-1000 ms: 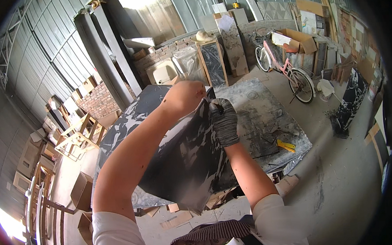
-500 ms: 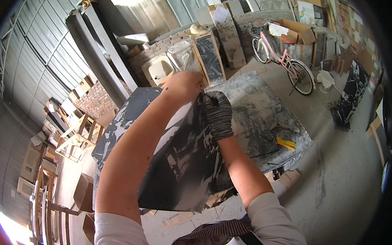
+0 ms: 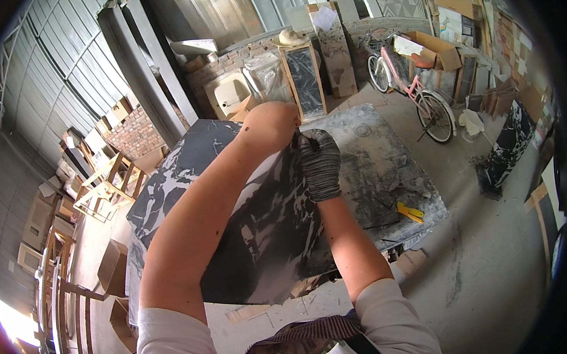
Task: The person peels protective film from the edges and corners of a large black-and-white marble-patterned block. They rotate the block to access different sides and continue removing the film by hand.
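A black slab with white marbling [image 3: 255,242] lies over the left and near part of a dusty grey surface [image 3: 392,165], its near edge reaching toward the person's torso. Both hands are close together at the slab's far right portion, about the middle of the view. The left hand [image 3: 273,123] is bare and bent at the wrist; its fingers are mostly hidden, so I cannot tell whether they are spread, pressed together or pinching. The right hand [image 3: 323,165], in a grey striped glove [image 3: 325,181], is just beside it with the fingers bent inward; whether they pinch the slab or something small cannot be told.

On the right of the surface, well apart from the hands, lies 1 yellow tool [image 3: 410,212]. Below that corner, a piece of cardboard [image 3: 410,262] shows on the floor. Past the far edge stand a framed dark panel [image 3: 304,80] with a straw hat [image 3: 289,37] on top, and a cream basin [image 3: 228,93]. To their right are a pink bicycle [image 3: 390,64] and an open cardboard box [image 3: 450,59]. Another black marbled piece [image 3: 509,143] leans at far right; 2 brown boxes [image 3: 114,269] sit left of the surface.
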Tool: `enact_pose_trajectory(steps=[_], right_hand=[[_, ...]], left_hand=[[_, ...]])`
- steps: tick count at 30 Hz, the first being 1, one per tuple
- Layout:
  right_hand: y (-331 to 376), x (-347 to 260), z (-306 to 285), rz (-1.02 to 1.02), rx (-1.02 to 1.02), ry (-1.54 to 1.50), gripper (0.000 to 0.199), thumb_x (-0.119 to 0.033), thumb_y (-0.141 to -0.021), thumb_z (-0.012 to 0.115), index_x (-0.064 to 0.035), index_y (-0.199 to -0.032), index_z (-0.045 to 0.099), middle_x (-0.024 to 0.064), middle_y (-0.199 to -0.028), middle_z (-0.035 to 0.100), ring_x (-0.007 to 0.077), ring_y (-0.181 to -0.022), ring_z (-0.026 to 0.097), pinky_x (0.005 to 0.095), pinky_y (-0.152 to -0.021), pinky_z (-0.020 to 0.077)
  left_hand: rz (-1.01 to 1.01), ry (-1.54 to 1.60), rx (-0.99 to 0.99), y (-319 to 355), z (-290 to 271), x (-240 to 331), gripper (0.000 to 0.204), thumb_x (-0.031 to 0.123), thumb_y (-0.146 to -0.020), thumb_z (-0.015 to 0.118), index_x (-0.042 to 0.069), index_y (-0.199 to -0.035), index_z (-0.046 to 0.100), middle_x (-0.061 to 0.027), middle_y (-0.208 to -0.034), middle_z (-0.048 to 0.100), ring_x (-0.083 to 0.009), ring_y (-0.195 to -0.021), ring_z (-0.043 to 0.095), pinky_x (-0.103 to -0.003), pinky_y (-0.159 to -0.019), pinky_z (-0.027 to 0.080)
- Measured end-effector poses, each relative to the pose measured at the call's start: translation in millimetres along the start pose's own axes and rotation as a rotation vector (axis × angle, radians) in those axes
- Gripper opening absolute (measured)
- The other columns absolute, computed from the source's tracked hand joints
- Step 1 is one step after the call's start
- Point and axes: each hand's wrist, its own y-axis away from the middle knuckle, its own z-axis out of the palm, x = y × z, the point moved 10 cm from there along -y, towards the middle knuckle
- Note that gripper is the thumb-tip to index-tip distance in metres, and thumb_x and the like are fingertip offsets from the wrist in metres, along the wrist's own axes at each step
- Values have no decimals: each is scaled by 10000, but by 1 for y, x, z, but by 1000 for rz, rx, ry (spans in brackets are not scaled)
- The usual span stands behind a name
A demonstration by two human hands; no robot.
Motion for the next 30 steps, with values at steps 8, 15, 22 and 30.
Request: enact_pose_trajectory(steps=[8,15,22,30], right_hand=[[14,-12,6,-131,-126,95,112,-85,-937,668,23,-967,680,105,-837,679,147,-738,604,323,-727,516],[14,-6,10,-136,-87,24,115,-86,-934,676,24,-959,659,89,-839,655,136,-763,594,307,-753,511],[27,-26,7,-201,-33,-5,67,-42,-909,683,12,-930,649,81,-860,647,152,-787,592,308,-772,503],[56,-38,16,-198,-140,-60,33,-1,-895,668,-12,-924,656,58,-870,659,143,-803,605,286,-769,493]], left_hand=[[-60,0,-65,11,-1,1,165,181,-870,605,57,-905,708,-181,-892,697,-391,-900,665,-483,-795,518],[-10,132,-8,15,-2,-6,183,193,-893,592,43,-906,697,-200,-897,686,-409,-908,650,-485,-796,511],[-52,114,-31,30,-9,-8,117,110,-905,603,31,-909,690,-129,-889,728,-327,-873,700,-396,-781,551],[-54,170,-32,70,-26,0,102,105,-890,620,36,-897,694,-145,-858,712,-338,-839,688,-406,-750,543]])
